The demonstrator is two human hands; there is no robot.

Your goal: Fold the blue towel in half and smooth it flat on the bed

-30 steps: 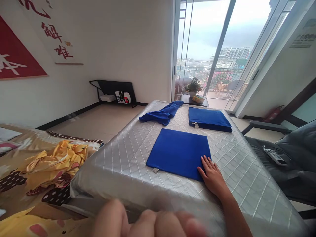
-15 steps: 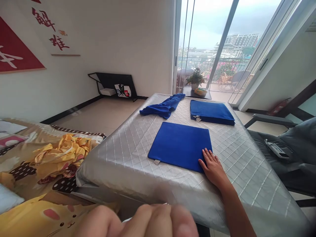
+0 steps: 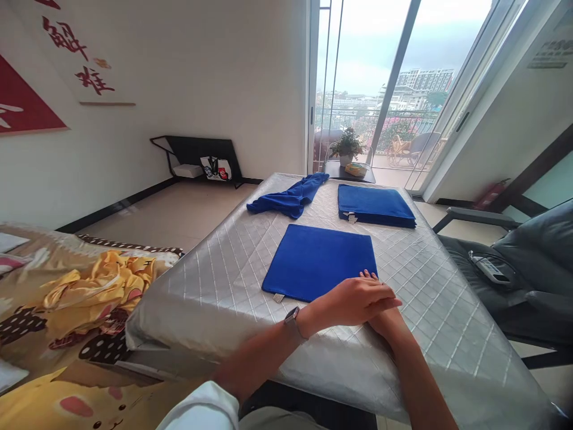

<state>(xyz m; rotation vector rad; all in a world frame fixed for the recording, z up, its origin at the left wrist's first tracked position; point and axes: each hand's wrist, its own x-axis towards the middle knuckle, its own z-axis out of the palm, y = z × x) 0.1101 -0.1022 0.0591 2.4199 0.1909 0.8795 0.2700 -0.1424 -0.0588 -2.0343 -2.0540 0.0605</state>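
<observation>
I'm steadying or smoothing the blue cloth (image 3: 320,254), I judge; it's lying flat and squared on the silver cover (image 3: 215,280). My right hand (image 3: 385,321) is resting at its right edge, fingers mostly hidden, tips spread and gripping nothing I can see. My left hand (image 3: 347,300) is crossing above it, fingers loosely extended, holding nothing visible. Further handling is probably calling for uncrossing my arms and freeing the cloth's edges.
</observation>
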